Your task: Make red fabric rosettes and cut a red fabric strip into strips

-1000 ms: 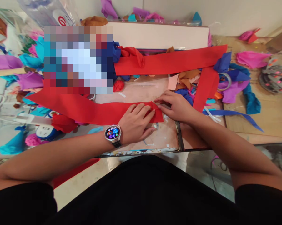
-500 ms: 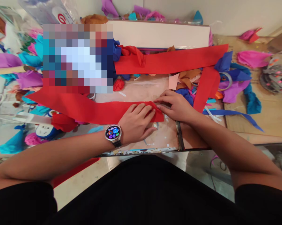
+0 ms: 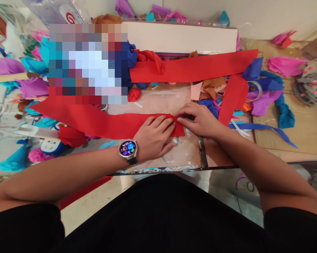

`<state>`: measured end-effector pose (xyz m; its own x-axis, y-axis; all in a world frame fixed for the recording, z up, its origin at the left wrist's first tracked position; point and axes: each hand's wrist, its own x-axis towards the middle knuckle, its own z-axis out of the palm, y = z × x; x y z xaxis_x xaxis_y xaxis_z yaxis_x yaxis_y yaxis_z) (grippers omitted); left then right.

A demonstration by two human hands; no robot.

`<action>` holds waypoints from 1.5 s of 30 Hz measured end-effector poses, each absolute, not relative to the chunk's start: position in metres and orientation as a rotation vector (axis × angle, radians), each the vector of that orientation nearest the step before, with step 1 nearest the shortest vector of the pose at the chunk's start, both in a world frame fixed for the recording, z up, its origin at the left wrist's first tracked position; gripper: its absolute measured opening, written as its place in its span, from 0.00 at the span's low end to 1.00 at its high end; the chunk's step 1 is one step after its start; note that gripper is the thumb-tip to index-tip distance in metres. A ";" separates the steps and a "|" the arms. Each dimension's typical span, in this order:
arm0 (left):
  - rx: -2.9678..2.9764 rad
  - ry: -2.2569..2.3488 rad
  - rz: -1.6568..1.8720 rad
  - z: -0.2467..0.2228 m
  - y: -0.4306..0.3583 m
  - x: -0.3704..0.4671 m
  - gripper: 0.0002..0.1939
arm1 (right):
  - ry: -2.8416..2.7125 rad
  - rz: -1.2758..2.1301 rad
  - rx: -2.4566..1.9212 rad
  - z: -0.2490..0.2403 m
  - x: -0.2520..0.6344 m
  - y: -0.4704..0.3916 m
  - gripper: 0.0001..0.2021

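A long red crepe paper strip [image 3: 116,124] lies across the front of the table, its right end under my hands. My left hand [image 3: 155,137], wearing a watch [image 3: 128,149] on the wrist, rests flat on the strip with its fingers stretched out over it. At the strip's upper right edge, the thumb and fingertips of my right hand [image 3: 199,119] pinch the paper near a small crease. A second red strip [image 3: 195,66] stretches across behind, and another red piece [image 3: 231,98] slants down to the right of my right hand.
Crumpled paper scraps in purple, pink and blue lie around. A tape roll [image 3: 256,89] sits on the right, near a blue strip [image 3: 269,130]. On the left is a power socket block [image 3: 51,146]. A long white box [image 3: 182,37] stands at the back; a blurred patch hides the upper left.
My right fingertips have shifted very slightly at the strip's edge. My left hand stays in the same place on the paper.
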<state>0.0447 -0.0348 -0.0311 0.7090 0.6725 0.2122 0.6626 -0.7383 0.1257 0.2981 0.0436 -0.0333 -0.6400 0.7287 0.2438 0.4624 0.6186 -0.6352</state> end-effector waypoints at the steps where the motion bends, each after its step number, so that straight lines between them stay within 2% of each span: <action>1: 2.869 1.119 0.379 -0.031 -0.035 0.045 0.35 | -2.355 0.734 -0.951 -0.033 0.298 0.043 0.09; 10: 2.856 1.130 0.406 -0.034 -0.034 0.045 0.36 | -2.283 0.793 -1.097 -0.031 0.295 0.038 0.11; 16: 2.861 1.113 0.390 -0.032 -0.034 0.045 0.36 | -2.291 0.748 -1.141 -0.031 0.291 0.037 0.08; 45: 2.888 1.038 0.384 -0.030 -0.035 0.046 0.29 | -2.315 0.605 -1.241 -0.034 0.285 0.035 0.04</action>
<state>0.0458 -0.0352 -0.0298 0.7440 0.6325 0.2156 0.6204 -0.7736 0.1288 0.2848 0.0349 -0.0342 -0.4990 0.8491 0.1736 0.6554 0.5008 -0.5653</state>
